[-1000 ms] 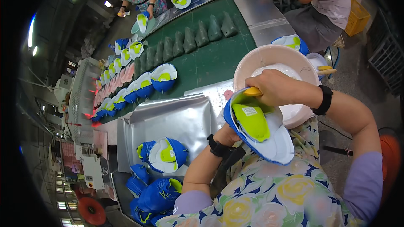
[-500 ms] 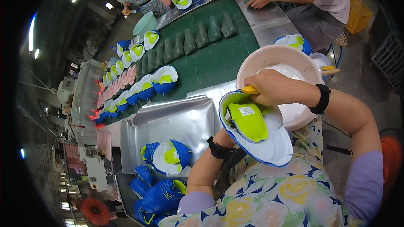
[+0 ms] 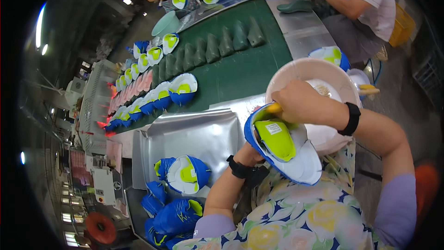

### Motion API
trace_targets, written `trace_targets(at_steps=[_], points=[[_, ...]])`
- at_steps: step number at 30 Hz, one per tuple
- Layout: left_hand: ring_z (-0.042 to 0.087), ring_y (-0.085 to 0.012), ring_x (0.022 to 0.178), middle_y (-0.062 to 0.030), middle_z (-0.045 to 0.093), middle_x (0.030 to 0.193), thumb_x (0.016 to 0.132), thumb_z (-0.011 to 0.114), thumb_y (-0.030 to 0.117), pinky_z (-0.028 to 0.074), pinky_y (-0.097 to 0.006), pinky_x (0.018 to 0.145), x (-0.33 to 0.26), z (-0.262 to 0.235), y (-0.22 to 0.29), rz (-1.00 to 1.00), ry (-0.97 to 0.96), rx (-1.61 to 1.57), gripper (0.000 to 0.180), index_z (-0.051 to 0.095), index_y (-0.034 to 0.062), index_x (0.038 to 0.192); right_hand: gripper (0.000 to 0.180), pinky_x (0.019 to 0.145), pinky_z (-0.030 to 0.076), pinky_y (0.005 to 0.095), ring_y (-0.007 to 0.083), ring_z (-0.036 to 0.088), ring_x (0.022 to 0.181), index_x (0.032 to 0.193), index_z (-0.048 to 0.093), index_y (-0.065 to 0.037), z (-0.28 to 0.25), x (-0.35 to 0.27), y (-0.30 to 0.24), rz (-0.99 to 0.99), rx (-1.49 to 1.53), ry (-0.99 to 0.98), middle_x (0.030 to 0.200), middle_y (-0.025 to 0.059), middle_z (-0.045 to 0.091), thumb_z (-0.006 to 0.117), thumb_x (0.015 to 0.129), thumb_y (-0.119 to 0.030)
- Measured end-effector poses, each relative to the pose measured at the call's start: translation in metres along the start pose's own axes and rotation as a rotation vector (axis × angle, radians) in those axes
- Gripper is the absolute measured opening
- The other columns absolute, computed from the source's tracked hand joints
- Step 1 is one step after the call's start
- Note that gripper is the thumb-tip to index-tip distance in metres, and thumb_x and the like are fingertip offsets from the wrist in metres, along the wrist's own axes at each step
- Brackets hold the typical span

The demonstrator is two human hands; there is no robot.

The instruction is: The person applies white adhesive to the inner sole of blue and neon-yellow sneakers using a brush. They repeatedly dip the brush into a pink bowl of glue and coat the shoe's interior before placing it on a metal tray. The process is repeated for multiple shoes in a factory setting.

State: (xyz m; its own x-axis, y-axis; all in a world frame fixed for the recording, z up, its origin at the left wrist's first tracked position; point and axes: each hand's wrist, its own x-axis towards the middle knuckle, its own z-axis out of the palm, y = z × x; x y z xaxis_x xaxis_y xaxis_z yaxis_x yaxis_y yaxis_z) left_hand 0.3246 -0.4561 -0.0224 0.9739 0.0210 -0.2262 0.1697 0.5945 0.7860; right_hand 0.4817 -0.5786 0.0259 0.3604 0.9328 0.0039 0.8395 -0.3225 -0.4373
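My left hand [image 3: 249,153] is closed around the underside of a blue shoe upper [image 3: 303,159] and holds it tilted over my lap, its white inside facing up. A lime-green tongue [image 3: 277,143] with a small white label shows within the opening. My right hand [image 3: 303,103] is curled round a yellow-handled tool [image 3: 274,109] at the upper's far rim. The tool's working end is hidden, so I cannot tell its kind. Just beyond and below my right hand stands a pale pink tub [image 3: 274,79] with whitish contents.
A green conveyor belt [image 3: 231,71] carries rows of dark shoe lasts [image 3: 212,51] and blue uppers [image 3: 182,90]. A metal tray [image 3: 194,132] lies left of me, with more uppers [image 3: 188,173] beside it. Two people work at the far side. Another yellow handle [image 3: 369,90] rests right of the tub.
My right hand has moved slightly down, with the yellow tool deeper at the upper's rim. A dark green last now lies on the metal edge by the right-hand co-worker, whose hand has drawn back.
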Motion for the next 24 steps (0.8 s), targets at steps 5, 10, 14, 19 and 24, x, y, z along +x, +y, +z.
trace_targets(at_steps=[5,10,14,19,24], points=[[0.064,-0.0201,0.117,-0.0102,0.064,0.131,0.099,0.064,0.024,0.051,-0.036,0.101,0.010,-0.080,0.024,0.377,0.106,0.568,0.048,0.052,0.0058,0.143,0.026,0.077,0.054,0.0415,0.0348,0.068,0.088,0.107,0.069,-0.002,-0.015,0.000,0.041,-0.124,0.236,0.310,0.096,0.0205,0.070,0.068,0.088,-0.018],[0.066,-0.0221,0.105,-0.0076,0.068,0.116,0.095,0.059,-0.001,0.057,-0.038,0.088,0.016,-0.202,0.062,0.228,0.517,0.485,0.034,0.058,0.0063,0.128,0.028,0.087,0.051,0.0350,0.0184,0.064,0.092,0.117,0.062,0.001,-0.044,-0.032,0.073,0.191,0.792,0.227,0.100,0.0077,0.067,0.055,0.101,-0.020],[0.064,-0.0244,0.108,-0.0076,0.059,0.132,0.103,0.050,0.005,0.058,-0.042,0.082,0.079,-0.248,0.082,0.277,0.486,0.172,0.046,0.041,0.0194,0.145,0.033,0.094,0.045,0.0305,0.0155,0.058,0.105,0.116,0.063,-0.001,-0.025,-0.057,0.102,0.252,0.802,0.276,0.109,0.0075,0.064,0.046,0.106,-0.027],[0.062,-0.0268,0.116,-0.0095,0.054,0.138,0.101,0.052,0.004,0.060,-0.046,0.084,0.170,-0.349,0.066,0.171,0.799,0.409,0.062,0.029,0.0257,0.155,0.041,0.090,0.045,0.0291,0.0153,0.056,0.099,0.113,0.064,0.000,-0.020,-0.080,0.117,0.417,0.789,0.324,0.103,0.0078,0.063,0.039,0.108,-0.032],[0.062,-0.0464,0.115,-0.0343,0.064,0.120,0.081,0.062,0.004,0.047,-0.048,0.098,0.165,-0.403,0.066,0.252,1.040,1.200,0.077,0.032,-0.0029,0.152,0.047,0.081,0.050,0.0297,0.0159,0.061,0.085,0.116,0.061,0.002,-0.028,-0.096,0.127,0.538,0.875,0.285,0.094,0.0096,0.063,0.034,0.110,-0.036]])
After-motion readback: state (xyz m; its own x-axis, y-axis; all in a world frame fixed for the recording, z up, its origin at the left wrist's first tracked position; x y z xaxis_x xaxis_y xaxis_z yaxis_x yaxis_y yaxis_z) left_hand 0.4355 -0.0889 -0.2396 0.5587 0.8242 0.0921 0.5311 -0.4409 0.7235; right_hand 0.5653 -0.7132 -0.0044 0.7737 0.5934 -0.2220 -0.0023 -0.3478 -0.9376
